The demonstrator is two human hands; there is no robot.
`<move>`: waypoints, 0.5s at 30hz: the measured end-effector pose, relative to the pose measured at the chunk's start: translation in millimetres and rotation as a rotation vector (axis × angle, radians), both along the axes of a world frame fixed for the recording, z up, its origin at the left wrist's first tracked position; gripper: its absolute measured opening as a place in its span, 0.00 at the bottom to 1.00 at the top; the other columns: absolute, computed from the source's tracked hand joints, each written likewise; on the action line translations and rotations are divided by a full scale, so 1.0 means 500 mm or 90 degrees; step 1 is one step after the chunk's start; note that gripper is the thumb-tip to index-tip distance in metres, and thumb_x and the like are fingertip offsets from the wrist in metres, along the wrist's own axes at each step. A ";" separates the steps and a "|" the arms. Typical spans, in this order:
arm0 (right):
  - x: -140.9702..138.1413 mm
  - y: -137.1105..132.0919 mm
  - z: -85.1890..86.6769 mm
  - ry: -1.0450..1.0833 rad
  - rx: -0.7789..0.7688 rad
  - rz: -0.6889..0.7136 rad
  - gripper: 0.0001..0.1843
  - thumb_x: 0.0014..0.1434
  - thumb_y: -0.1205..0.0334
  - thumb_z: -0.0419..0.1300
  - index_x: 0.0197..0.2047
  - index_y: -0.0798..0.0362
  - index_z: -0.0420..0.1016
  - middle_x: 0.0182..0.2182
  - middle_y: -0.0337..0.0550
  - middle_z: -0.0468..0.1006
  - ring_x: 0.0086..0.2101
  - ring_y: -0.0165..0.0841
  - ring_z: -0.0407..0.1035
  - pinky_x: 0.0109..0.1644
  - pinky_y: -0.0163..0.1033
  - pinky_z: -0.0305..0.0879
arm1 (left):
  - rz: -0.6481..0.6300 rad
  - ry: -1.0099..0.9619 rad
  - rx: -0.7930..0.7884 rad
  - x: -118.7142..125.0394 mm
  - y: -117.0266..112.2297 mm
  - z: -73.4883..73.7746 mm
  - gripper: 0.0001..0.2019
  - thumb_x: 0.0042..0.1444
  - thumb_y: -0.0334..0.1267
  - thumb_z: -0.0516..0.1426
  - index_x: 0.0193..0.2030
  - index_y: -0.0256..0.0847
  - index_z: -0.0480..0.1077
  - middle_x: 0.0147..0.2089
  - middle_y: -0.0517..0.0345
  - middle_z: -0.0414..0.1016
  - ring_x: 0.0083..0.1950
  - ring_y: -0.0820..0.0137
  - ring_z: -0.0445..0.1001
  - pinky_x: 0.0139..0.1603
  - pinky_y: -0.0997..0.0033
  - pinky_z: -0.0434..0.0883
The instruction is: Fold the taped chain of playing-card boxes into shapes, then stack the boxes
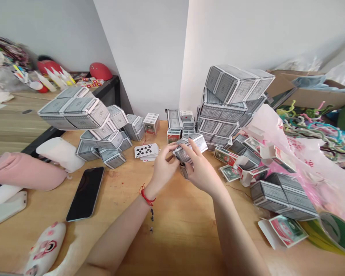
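Observation:
Over the middle of the wooden table, I hold a block of playing cards with grey patterned backs between both hands. My left hand is closed at its left end, thumb and fingertips pinching the edge. From the right, my right hand grips it, fingers lying across the upper side. Part of the block is hidden by my fingers, and another grey piece shows just beneath it. Left of my hands lies a loose pile of playing cards, a spade card face up on top.
Tall stacks of grey card blocks stand at the right and left. Opened card boxes lie near a pink plastic bag. A black phone, a pink tumbler and a tape roll rest around the table.

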State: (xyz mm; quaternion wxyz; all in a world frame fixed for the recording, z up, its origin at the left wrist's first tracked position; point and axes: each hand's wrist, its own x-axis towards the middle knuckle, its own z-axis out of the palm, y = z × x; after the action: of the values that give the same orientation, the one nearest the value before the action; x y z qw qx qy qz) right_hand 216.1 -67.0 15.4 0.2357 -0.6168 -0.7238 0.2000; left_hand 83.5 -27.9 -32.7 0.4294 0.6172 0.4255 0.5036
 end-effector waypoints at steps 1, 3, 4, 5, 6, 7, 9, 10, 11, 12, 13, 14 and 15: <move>0.003 0.001 -0.001 0.002 -0.007 0.005 0.36 0.53 0.74 0.49 0.65 0.48 0.56 0.68 0.51 0.48 0.51 0.44 0.70 0.49 0.47 0.70 | -0.012 -0.005 -0.019 -0.004 0.004 -0.002 0.18 0.49 0.26 0.54 0.48 0.40 0.69 0.57 0.48 0.69 0.60 0.64 0.67 0.53 0.63 0.73; 0.005 0.002 -0.002 0.009 -0.020 -0.002 0.35 0.53 0.74 0.50 0.65 0.48 0.58 0.68 0.49 0.47 0.52 0.43 0.69 0.50 0.45 0.69 | -0.023 -0.013 -0.041 -0.010 0.013 -0.006 0.19 0.47 0.25 0.54 0.47 0.40 0.70 0.57 0.49 0.69 0.60 0.63 0.67 0.52 0.64 0.73; 0.004 0.003 -0.002 0.014 -0.023 -0.012 0.35 0.53 0.73 0.51 0.64 0.48 0.59 0.68 0.49 0.47 0.52 0.43 0.69 0.51 0.45 0.69 | -0.019 -0.019 -0.048 -0.013 0.016 -0.008 0.19 0.46 0.25 0.54 0.47 0.40 0.71 0.58 0.49 0.68 0.60 0.63 0.67 0.53 0.64 0.72; 0.004 0.004 -0.003 0.022 -0.024 -0.021 0.34 0.53 0.72 0.52 0.64 0.47 0.59 0.68 0.48 0.47 0.52 0.43 0.70 0.50 0.45 0.69 | -0.011 -0.027 -0.058 -0.015 0.020 -0.011 0.20 0.45 0.25 0.55 0.48 0.40 0.71 0.58 0.48 0.68 0.59 0.63 0.68 0.53 0.63 0.72; 0.003 0.004 -0.002 0.032 -0.025 -0.026 0.34 0.53 0.71 0.52 0.64 0.47 0.60 0.68 0.48 0.47 0.51 0.42 0.70 0.50 0.45 0.69 | -0.005 -0.037 -0.074 -0.015 0.023 -0.014 0.21 0.45 0.26 0.56 0.49 0.40 0.70 0.58 0.48 0.68 0.58 0.62 0.69 0.53 0.62 0.72; 0.003 0.005 -0.001 0.043 -0.026 -0.028 0.33 0.53 0.70 0.53 0.63 0.47 0.60 0.68 0.47 0.47 0.50 0.42 0.71 0.49 0.44 0.69 | -0.002 -0.050 -0.095 -0.016 0.026 -0.018 0.23 0.45 0.27 0.57 0.51 0.39 0.69 0.58 0.47 0.69 0.57 0.62 0.70 0.53 0.61 0.72; 0.005 0.005 0.001 0.068 -0.029 -0.032 0.33 0.53 0.68 0.54 0.63 0.47 0.60 0.68 0.48 0.47 0.49 0.41 0.71 0.47 0.44 0.70 | -0.014 -0.077 -0.138 -0.014 0.031 -0.024 0.26 0.45 0.27 0.57 0.55 0.40 0.67 0.56 0.47 0.70 0.54 0.62 0.72 0.54 0.58 0.71; 0.007 0.005 0.002 0.078 -0.031 -0.034 0.34 0.52 0.67 0.55 0.63 0.47 0.60 0.68 0.48 0.47 0.49 0.41 0.71 0.47 0.44 0.70 | -0.026 -0.087 -0.151 -0.014 0.033 -0.027 0.27 0.45 0.27 0.57 0.56 0.40 0.66 0.56 0.47 0.70 0.53 0.62 0.72 0.54 0.57 0.71; 0.009 0.005 0.003 0.085 -0.034 -0.038 0.34 0.52 0.67 0.55 0.63 0.47 0.60 0.68 0.47 0.47 0.48 0.41 0.71 0.46 0.44 0.70 | -0.039 -0.093 -0.157 -0.014 0.035 -0.028 0.27 0.46 0.27 0.57 0.56 0.40 0.66 0.56 0.47 0.70 0.53 0.62 0.72 0.55 0.57 0.70; 0.012 0.005 0.003 0.091 -0.036 -0.043 0.34 0.52 0.66 0.55 0.63 0.46 0.60 0.68 0.47 0.47 0.47 0.40 0.72 0.45 0.44 0.70 | -0.051 -0.094 -0.157 -0.014 0.036 -0.028 0.27 0.46 0.28 0.57 0.56 0.41 0.66 0.57 0.47 0.70 0.54 0.61 0.72 0.55 0.57 0.70; 0.016 0.005 0.003 0.099 -0.037 -0.047 0.34 0.52 0.66 0.55 0.63 0.46 0.61 0.68 0.46 0.47 0.46 0.40 0.72 0.44 0.44 0.70 | -0.063 -0.092 -0.153 -0.015 0.037 -0.026 0.27 0.46 0.28 0.57 0.57 0.41 0.65 0.57 0.47 0.70 0.54 0.61 0.72 0.55 0.57 0.71; 0.019 0.005 0.002 0.109 -0.037 -0.051 0.34 0.52 0.66 0.55 0.63 0.44 0.61 0.68 0.45 0.48 0.45 0.39 0.73 0.44 0.44 0.70 | -0.075 -0.087 -0.148 -0.017 0.037 -0.023 0.28 0.47 0.29 0.58 0.57 0.40 0.65 0.58 0.46 0.69 0.55 0.60 0.71 0.54 0.57 0.71; 0.023 0.006 0.001 0.123 -0.034 -0.055 0.34 0.52 0.66 0.55 0.63 0.43 0.61 0.68 0.44 0.49 0.45 0.39 0.73 0.43 0.44 0.71 | -0.089 -0.078 -0.144 -0.020 0.036 -0.018 0.28 0.46 0.30 0.58 0.58 0.39 0.65 0.58 0.46 0.69 0.55 0.60 0.71 0.54 0.58 0.71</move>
State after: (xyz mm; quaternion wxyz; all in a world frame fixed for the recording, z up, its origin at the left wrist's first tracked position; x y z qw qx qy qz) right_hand 227.6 -64.1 15.8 0.2961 -0.6315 -0.6649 0.2672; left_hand 73.7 -9.9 -41.7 0.5553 0.5610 0.4083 0.4585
